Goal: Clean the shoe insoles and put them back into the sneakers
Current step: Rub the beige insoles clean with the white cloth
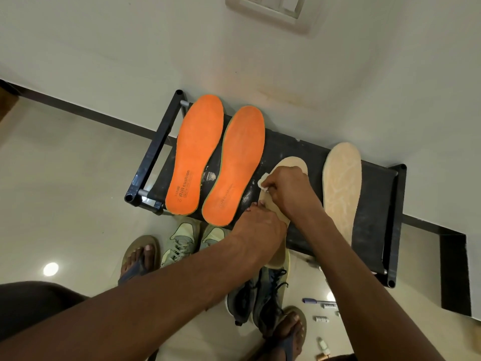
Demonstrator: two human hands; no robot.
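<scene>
A low black rack (pixel 374 204) stands against a pale wall (pixel 338 87), on a glossy beige tiled floor (pixel 65 178) edged by a dark skirting strip (pixel 99 117). Its dark top is dusted with white specks. At the rack's left end lie two orange insoles (pixel 197 155) side by side; toward its right end lies a tan insole (pixel 342 188) on its own. Between these, a second tan insole (pixel 289 165) lies across the rack, its heel overhanging the front edge. The left hand (pixel 257 227) presses down on that insole's heel half, fingers curled at its edge. The right hand (pixel 286 188) pinches what seems to be a small white cloth (pixel 263 179) against the insole. Below the rack's front edge, pale green sneakers (pixel 182 243) and dark sneakers (pixel 260 295) sit on the floor. A switch plate (pixel 270 11) is on the wall above the rack.
</scene>
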